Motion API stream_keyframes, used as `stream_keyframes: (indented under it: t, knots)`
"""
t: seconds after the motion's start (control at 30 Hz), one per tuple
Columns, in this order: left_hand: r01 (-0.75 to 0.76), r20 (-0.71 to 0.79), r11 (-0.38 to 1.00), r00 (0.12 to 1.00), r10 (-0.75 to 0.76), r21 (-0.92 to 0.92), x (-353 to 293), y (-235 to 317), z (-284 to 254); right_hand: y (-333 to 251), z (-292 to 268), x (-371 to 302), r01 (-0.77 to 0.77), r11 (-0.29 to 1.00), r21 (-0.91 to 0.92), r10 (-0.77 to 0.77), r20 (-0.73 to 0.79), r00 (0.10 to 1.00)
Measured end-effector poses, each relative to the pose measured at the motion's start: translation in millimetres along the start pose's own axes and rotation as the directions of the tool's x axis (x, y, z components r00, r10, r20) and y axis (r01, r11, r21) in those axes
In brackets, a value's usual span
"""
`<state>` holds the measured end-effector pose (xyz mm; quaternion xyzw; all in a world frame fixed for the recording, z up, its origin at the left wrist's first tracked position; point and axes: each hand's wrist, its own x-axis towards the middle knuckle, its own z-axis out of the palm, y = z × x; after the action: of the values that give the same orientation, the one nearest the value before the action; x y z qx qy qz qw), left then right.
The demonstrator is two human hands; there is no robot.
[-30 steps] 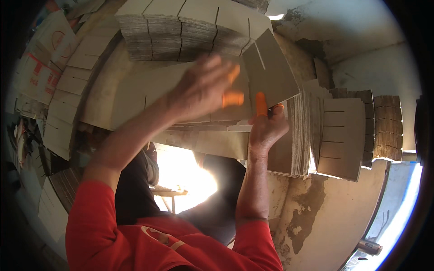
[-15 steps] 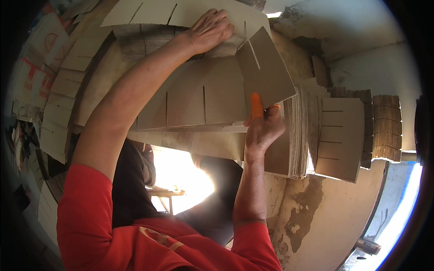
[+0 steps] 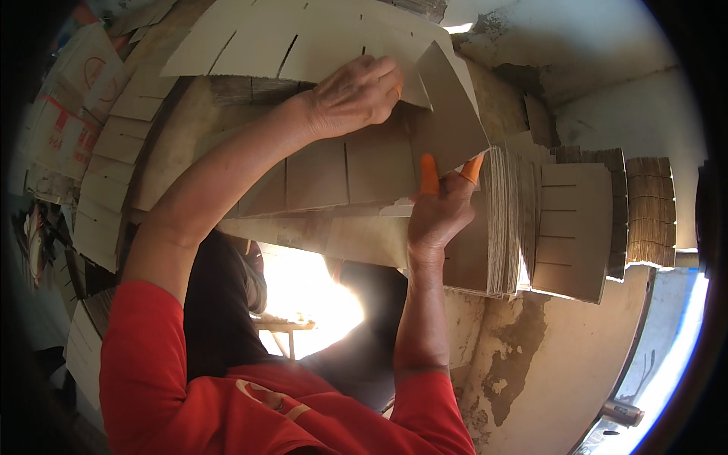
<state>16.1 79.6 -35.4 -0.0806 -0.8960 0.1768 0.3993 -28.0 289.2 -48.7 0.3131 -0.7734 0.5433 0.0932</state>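
My left hand (image 3: 356, 95) is closed on the near edge of a long, pale cardboard strip (image 3: 250, 42) with dark slots cut in it. In my right hand (image 3: 442, 208), which wears orange finger covers, the lower corner of a smaller grey cardboard panel (image 3: 453, 114) is pinched. The panel stands tilted, and the strip's near edge meets it just right of my left fingers. Whether their slots interlock I cannot tell. Below both lies another slotted cardboard sheet (image 3: 315, 174), partly hidden by my left forearm.
A thick stack of cardboard sheets (image 3: 500, 227) stands right of my right hand, with a slotted cardboard panel (image 3: 572, 231) and bundled cardboard (image 3: 650, 212) beyond. More slotted pieces (image 3: 98, 212) line the left side, near a printed carton (image 3: 64, 125). A peeling wall (image 3: 561, 356) is at right.
My left hand has come nearer to me, bringing the long strip's near edge down against the small panel. The panel's slot no longer shows. My right hand has barely shifted.
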Motion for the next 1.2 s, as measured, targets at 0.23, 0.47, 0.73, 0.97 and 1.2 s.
stream_keyframes:
  t: [0.23, 0.47, 0.73, 0.97, 1.2]
  knots:
    - [-0.008, 0.044, 0.999, 0.999, 0.011, -0.049, 7, 22, -44, -2, 2, 4, 0.169, 0.947, -0.274, -0.163, 0.044, 0.986]
    - [0.049, 0.097, 0.978, 0.995, -0.029, -0.202, 4, 53, -96, -28, -10, 6, 0.17, 0.909, -0.381, -0.097, 0.204, 0.974]
    - [0.492, 0.309, 0.839, 0.856, -0.415, -0.234, -61, 20, -103, -55, 28, 54, 0.511, 0.733, -0.449, -0.201, 0.575, 0.793]
    - [0.732, 0.605, 0.681, 0.56, -0.566, -0.041, -110, 0, -103, 58, 80, 66, 0.67, 0.647, -0.364, -0.34, 0.648, 0.681]
    - [0.783, 0.48, 0.136, 0.498, -0.722, -0.607, -99, 13, -92, -31, -13, 10, 0.535, 0.69, -0.488, -0.476, 0.251, 0.843]
